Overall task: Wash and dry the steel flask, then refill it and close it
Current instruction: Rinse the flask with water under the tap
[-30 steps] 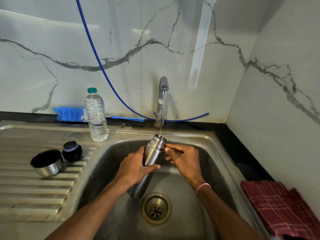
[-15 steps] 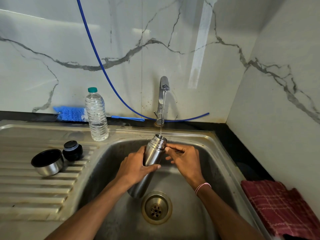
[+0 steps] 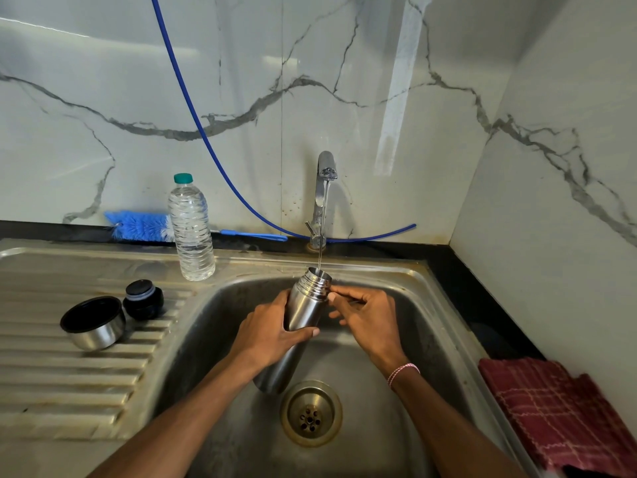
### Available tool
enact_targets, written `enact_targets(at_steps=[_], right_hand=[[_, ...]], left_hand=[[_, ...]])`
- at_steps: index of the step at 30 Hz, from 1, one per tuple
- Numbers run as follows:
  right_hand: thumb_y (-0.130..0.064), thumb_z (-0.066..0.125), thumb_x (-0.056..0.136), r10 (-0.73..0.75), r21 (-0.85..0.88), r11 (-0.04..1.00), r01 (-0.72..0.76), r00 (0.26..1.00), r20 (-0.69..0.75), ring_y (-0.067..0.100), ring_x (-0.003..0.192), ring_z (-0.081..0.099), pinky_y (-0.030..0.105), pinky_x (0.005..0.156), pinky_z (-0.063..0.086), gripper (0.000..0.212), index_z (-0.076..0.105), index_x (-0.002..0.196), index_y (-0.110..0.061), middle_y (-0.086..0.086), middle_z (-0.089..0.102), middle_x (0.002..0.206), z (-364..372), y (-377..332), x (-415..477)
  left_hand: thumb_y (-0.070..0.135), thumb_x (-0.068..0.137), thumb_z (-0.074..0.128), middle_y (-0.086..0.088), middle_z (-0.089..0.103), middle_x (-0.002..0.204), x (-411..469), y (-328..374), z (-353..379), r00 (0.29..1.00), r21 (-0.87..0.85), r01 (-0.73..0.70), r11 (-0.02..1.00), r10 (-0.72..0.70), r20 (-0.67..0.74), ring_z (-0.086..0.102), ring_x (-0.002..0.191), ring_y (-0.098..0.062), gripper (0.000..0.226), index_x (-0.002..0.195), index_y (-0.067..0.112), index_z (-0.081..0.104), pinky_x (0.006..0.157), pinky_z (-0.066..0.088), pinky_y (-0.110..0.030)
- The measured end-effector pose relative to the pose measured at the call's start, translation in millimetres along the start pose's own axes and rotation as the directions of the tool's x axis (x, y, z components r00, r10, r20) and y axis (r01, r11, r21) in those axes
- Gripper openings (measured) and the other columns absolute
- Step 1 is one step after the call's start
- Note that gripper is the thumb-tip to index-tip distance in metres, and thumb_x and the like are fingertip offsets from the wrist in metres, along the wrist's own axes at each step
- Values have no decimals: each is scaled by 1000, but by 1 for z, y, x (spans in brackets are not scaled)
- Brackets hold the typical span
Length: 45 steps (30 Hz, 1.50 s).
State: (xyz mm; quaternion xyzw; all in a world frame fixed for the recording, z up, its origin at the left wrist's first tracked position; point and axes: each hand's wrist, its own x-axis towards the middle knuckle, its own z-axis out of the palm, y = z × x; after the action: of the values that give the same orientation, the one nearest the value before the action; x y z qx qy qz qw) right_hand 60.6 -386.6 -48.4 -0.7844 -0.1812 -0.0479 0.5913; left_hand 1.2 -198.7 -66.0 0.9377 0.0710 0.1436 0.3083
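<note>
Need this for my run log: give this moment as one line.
flask: uncapped, tilted, tap water running in | left hand: grips body | right hand: touches neck | stopper, cup: on drainboard

**One head-worn camera, looking down**

A single wide-angle camera sits on the person's head, facing forward and down, close over the sink [image 3: 435,326]. The tap [image 3: 324,188] and marble wall [image 3: 103,81] stand straight ahead, the steel flask [image 3: 303,312] shows near the frame's middle, and a side wall [image 3: 568,236] closes the right edge.
</note>
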Motion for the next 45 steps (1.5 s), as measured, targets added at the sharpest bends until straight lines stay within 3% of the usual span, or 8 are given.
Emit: enact_targets(at_steps=[23, 28, 34, 45], right_hand=[[-13, 76, 93, -5, 1, 1000, 5, 1000, 13, 7, 74, 76, 22, 67, 61, 20, 78, 112, -21, -12, 78, 94, -1, -3, -2], [-13, 76, 93, 0, -4, 1000, 0, 1000, 8, 7, 75, 76, 21, 67, 60, 22, 78, 115, -16, -5, 80, 100, 0, -1, -1], [-11, 76, 93, -11, 25, 1000, 11, 1000, 1, 9, 73, 77, 21, 65, 59, 20, 79, 112, -17, -8, 80, 95, 0, -1, 0], [-14, 76, 93, -6, -8, 1000, 6, 1000, 3, 8, 75, 77, 23, 68, 61, 22, 78, 114, -16, -5, 80, 99, 0, 2, 0]], left_hand=[[60, 78, 79, -1, 67, 132, -1, 3, -1, 1000, 6, 5, 1000, -6, 6, 67, 112, -16, 85, 147, 25, 44, 94, 56, -32], [59, 79, 79, 0, 67, 132, -2, 3, 0, 1000, 8, 5, 1000, -6, 4, 67, 112, -16, 84, 147, 25, 44, 93, 54, -30], [65, 75, 78, 2, 69, 127, -1, 2, -1, 1000, 21, 6, 1000, -6, -7, 68, 109, -16, 85, 145, 29, 45, 92, 57, -36], [61, 77, 79, 0, 68, 130, -2, 2, 0, 1000, 11, -5, 1000, 5, -1, 68, 111, -16, 85, 147, 26, 44, 93, 57, -34]])
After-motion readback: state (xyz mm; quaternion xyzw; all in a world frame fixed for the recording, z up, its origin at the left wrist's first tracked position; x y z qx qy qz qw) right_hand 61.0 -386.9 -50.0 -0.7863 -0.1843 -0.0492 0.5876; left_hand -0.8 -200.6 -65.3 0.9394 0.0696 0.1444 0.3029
